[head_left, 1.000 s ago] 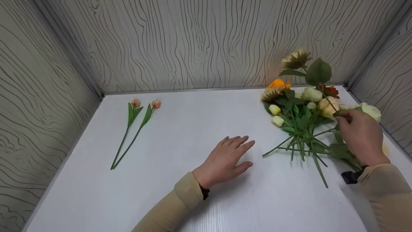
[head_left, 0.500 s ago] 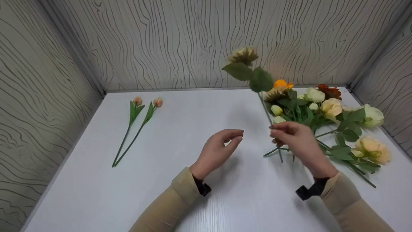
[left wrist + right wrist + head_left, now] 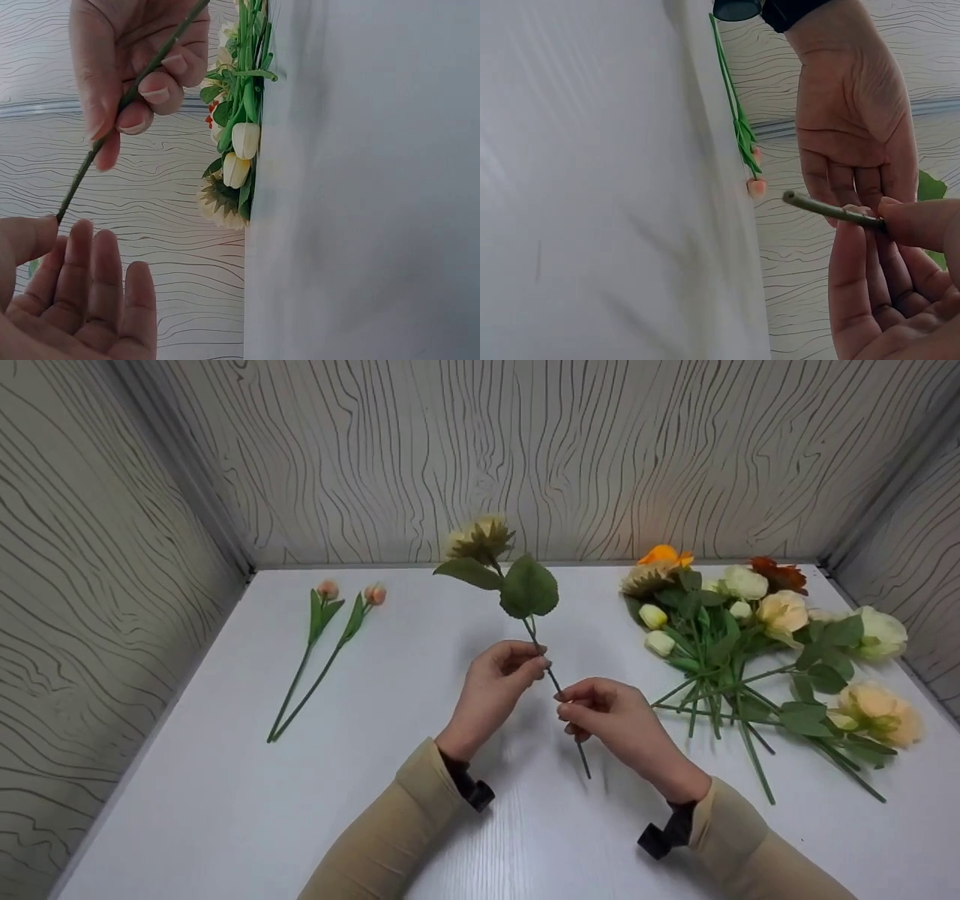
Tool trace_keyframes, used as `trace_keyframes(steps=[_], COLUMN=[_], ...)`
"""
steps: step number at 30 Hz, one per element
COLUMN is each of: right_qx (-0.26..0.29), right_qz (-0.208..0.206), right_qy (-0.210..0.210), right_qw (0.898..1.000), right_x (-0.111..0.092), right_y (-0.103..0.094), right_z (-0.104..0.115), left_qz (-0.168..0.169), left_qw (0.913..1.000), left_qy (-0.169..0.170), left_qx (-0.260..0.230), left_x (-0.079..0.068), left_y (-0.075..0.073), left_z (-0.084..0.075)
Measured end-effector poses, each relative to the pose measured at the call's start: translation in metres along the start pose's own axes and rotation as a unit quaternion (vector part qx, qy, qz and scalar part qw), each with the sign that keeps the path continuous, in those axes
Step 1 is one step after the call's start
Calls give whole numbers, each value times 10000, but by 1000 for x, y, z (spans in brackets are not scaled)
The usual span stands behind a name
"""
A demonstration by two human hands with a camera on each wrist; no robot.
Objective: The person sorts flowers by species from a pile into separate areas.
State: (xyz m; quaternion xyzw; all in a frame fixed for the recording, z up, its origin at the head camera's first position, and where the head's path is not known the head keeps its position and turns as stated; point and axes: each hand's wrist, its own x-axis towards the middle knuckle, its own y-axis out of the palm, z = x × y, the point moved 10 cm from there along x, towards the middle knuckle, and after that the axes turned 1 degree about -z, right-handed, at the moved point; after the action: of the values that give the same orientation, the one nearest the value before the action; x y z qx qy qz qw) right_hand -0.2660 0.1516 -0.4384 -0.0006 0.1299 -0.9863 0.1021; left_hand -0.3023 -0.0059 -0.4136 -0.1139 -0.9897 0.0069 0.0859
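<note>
Upright and tilted left over the middle of the table is a long-stemmed pale sunflower (image 3: 481, 541), its back turned to me, with two broad green leaves. My left hand (image 3: 489, 694) pinches its stem below the leaves between thumb and fingertips. Lower on the same stem, my right hand (image 3: 626, 727) also pinches with thumb and fingers, the bare end sticking out beneath. The left wrist view shows the dark green stem (image 3: 81, 171) running from hand to hand. In the right wrist view, the cut stem end (image 3: 802, 199) juts past the right fingertips.
On the white table (image 3: 225, 825), two pink tulips (image 3: 327, 589) lie at the left, stems meeting at their ends. A heap of mixed flowers (image 3: 720, 615) lies at the right, with crossed stems pointing towards me. Patterned panels (image 3: 480, 457) wall the table at back and sides.
The right hand has carried the sunflower from the heap leftward to the middle. The left hand, open a second ago, has drawn its fingers together and now pinches the stem.
</note>
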Motion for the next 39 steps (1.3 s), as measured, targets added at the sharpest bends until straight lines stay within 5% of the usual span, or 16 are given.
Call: trace_keyframes(steps=[10,21,30,35,39], right_qx=[371,420,96,167,202], right_qz=[796,693,430,466,539], right_qy=[98,111,105,74,3], right_qw=[9961,9966,9990,9987,9983], right_x=[-5,-4,-1,1,2], right_y=[22,21,0,-4,-1], right_z=[-5,-7,-4,-3,-3], left_qz=[-84,88,126,-62,-151], left_qw=[9971,9948,9905,9721,9558], left_qy=[-308,-526,-1295,-1914,-2248], left_qx=[-695,-865,444,1352,1887], left_x=[4,6,29,40,43], left_y=[-6,0,-60,-96,-111], left_z=[2,13,32,50,62])
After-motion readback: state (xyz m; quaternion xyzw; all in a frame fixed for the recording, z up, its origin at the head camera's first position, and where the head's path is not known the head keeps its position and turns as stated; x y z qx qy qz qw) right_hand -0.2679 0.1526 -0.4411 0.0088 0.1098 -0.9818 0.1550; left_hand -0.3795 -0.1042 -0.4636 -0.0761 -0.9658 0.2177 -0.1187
